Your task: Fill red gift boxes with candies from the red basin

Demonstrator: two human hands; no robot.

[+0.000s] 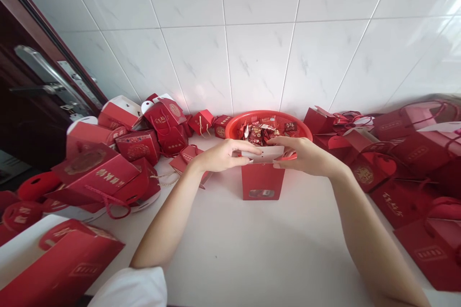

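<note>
Head camera, and both hands were right on it: the left hand (230, 156) had its thumb and fingertips clamped about the left top edge of the upright red box (262, 180), and the right hand (306, 156) matched it on the other side, though how hard either squeezed, nobody could tell! Between those fingertips stood the white flap (266, 154), and even pressure from both sides looked the way to work it, thumbs low in front, fingers level behind, no tugging, or the card might have creased. Now the edges: just beyond the fingers sat the orange-red basket (230, 127) with its wrapped packets (257, 134), so a forward push risked a knock on that rim. Well out to the fingers' left crowded red boxes (139, 146), more cartons (414, 153) flanked their right, and the best room lay nearer than the fingers, over the pale tabletop (259, 249) between the forearms
</note>
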